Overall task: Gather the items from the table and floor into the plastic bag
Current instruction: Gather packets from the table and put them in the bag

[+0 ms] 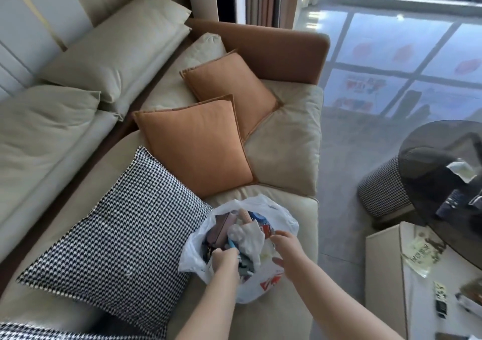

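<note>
A white plastic bag stands open on the sofa seat, filled with several items: a mauve box, white crumpled paper, blue and red packets. My left hand is closed on the bag's near rim, at its left side. My right hand hovers over the bag's right edge with fingers spread and nothing in it. On the white table at the right lie a printed packet and small dark items.
The beige sofa carries two orange cushions and a houndstooth cushion just left of the bag. A round dark glass table with a remote and paper stands at the right, a houndstooth stool beneath it. Glossy floor lies beyond.
</note>
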A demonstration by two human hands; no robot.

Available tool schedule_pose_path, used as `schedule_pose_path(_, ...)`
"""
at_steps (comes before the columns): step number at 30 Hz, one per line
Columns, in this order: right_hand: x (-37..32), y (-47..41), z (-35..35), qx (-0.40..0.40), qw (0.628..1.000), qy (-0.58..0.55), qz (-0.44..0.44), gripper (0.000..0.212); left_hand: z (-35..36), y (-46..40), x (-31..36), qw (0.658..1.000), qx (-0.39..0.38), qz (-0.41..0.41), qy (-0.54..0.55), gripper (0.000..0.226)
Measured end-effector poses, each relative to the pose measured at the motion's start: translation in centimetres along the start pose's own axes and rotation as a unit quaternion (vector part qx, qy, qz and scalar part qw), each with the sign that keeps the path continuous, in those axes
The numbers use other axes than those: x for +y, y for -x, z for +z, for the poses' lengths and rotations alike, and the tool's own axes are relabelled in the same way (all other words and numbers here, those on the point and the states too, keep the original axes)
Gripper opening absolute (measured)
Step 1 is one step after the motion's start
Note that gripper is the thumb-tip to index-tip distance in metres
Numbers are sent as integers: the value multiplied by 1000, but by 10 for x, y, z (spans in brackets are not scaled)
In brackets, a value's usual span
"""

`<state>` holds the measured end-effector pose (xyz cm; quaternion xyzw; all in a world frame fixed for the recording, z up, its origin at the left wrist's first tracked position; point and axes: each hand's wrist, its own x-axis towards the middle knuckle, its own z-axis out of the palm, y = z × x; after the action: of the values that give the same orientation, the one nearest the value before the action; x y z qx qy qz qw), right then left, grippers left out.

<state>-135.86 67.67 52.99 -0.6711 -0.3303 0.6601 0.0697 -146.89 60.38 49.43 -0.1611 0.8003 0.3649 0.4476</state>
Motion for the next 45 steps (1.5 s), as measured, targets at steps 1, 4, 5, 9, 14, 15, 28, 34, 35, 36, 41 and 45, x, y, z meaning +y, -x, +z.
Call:
schedule_pose_path(1,2,2,-5,0,1000,1,-3,34,3,5,-2,1000,-15,12,-14,38)
schedule_pose_path(4,7,15,-24,11,1000,4,-6,21,12,37,-6,993,-86,47,-60,35)
schedule_pose_path(5,10,20,-33,16,1000,3,-9,17,17,45,-9,989,-111,57,-77,38)
schedule_pose_path(9,22,41,-75,13,999,-1,-43,13,37,88,-25,967,-185,97,-144,39)
schedule_pose_path(14,51,64,-142,55,992,52,-98,25,66,126,-61,931,-208,162,-253,31)
schedule_pose_path(15,59,69,-158,65,989,76,-111,29,73,132,-70,921,-205,176,-280,27)
schedule_pose_path(28,225,145,-376,200,941,247,-117,27,190,289,-226,699,-274,374,-545,26)
schedule_pose_path(34,306,181,-466,295,925,219,-92,24,236,371,-301,575,-312,431,-621,18)
schedule_pose_path(35,320,187,-480,310,923,211,-83,24,245,381,-314,561,-316,435,-630,17)
schedule_pose_path(36,334,192,-492,324,923,196,-73,25,254,387,-327,546,-320,440,-637,19)
schedule_pose_path(41,392,211,-547,373,921,114,-15,28,295,425,-382,476,-347,463,-662,28)
schedule_pose_path(45,428,214,-579,388,920,48,27,24,326,447,-418,414,-353,481,-687,21)
